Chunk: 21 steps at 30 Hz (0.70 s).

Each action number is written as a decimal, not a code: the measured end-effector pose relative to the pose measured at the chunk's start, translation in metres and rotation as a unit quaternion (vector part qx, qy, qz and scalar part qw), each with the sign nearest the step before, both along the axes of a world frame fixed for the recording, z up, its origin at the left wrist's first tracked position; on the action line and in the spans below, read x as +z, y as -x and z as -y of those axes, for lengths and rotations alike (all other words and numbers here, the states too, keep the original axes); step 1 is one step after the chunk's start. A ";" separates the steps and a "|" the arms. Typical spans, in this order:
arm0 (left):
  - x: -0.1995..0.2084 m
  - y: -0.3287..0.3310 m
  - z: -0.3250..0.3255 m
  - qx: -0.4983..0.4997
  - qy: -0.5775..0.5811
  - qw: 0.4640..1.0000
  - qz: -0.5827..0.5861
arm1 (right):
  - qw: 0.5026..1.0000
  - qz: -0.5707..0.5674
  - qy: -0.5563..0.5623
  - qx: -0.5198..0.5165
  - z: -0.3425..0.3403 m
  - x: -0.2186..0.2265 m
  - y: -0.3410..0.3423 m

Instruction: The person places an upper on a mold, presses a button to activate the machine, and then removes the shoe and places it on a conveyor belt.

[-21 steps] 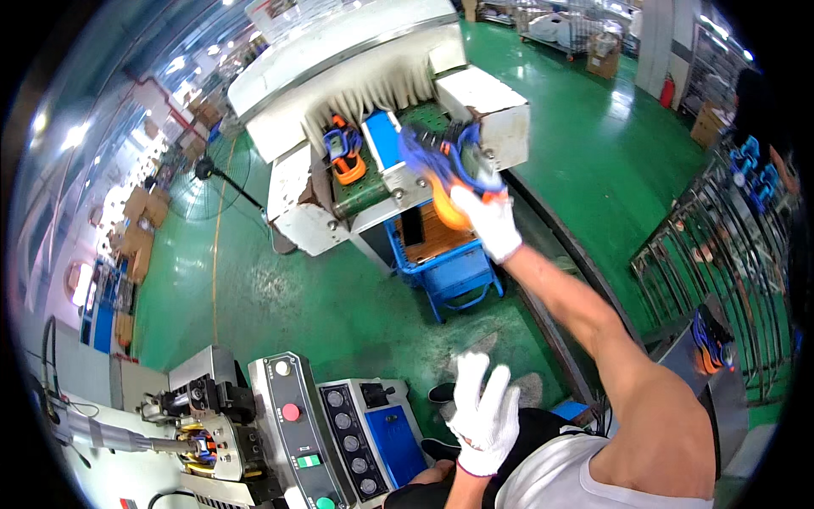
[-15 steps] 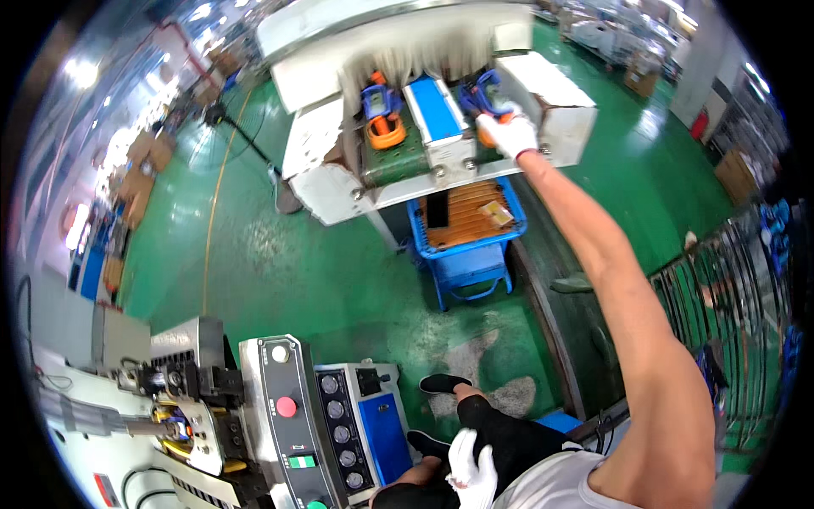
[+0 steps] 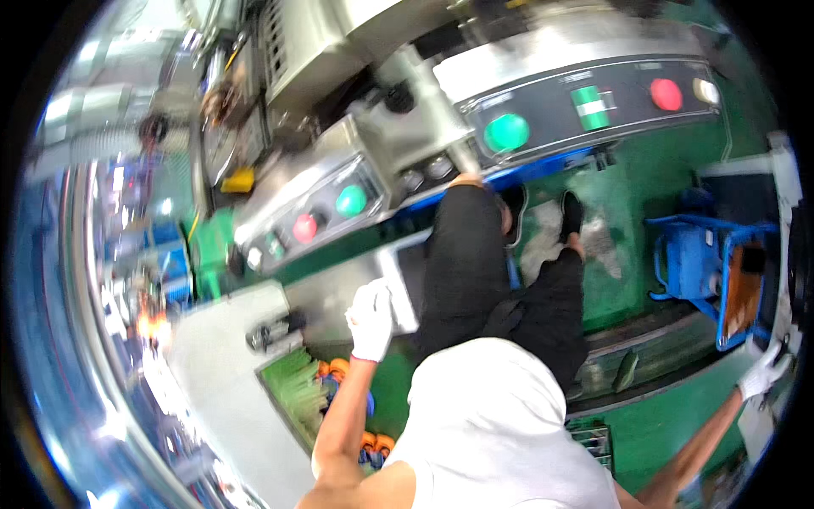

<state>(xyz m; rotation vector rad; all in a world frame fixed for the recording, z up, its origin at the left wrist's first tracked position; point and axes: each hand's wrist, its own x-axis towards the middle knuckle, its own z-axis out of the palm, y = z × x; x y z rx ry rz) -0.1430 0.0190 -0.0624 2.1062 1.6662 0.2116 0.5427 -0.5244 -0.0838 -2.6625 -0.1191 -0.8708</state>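
My left hand (image 3: 370, 322), in a white glove, is raised left of my torso over a grey metal surface (image 3: 339, 293). Its fingers look curled, and nothing shows in them. Below it, beside my left forearm, orange and blue parts (image 3: 337, 371) are partly hidden by the arm, with more orange and blue parts (image 3: 376, 444) nearer to me. At the far right my right hand (image 3: 761, 371), also gloved, stretches out with its fingers apart and empty. It is by the edge of a pale machine (image 3: 757, 424).
A control panel (image 3: 632, 109) with green and red buttons runs across the top. A smaller panel (image 3: 326, 212) stands left of it. The blue cart (image 3: 691, 254) with a brown slatted top is at right. A low rail (image 3: 670, 339) crosses the floor beside my legs.
My view has swung round to the left. My right hand has left the orange and blue part on the machine. My left hand has risen from my lap and its fingers have curled.
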 end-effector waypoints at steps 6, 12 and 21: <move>0.018 0.323 0.084 0.337 -0.041 0.921 -0.190 | 0.807 -0.446 -0.265 0.283 -0.197 -0.145 0.216; 0.009 0.404 0.177 0.624 0.056 0.780 -0.007 | 0.713 -0.552 -0.155 0.402 -0.286 -0.143 0.248; -0.118 0.354 0.206 0.670 -0.129 0.717 -0.143 | 0.618 -0.470 0.114 0.620 -0.468 -0.016 0.360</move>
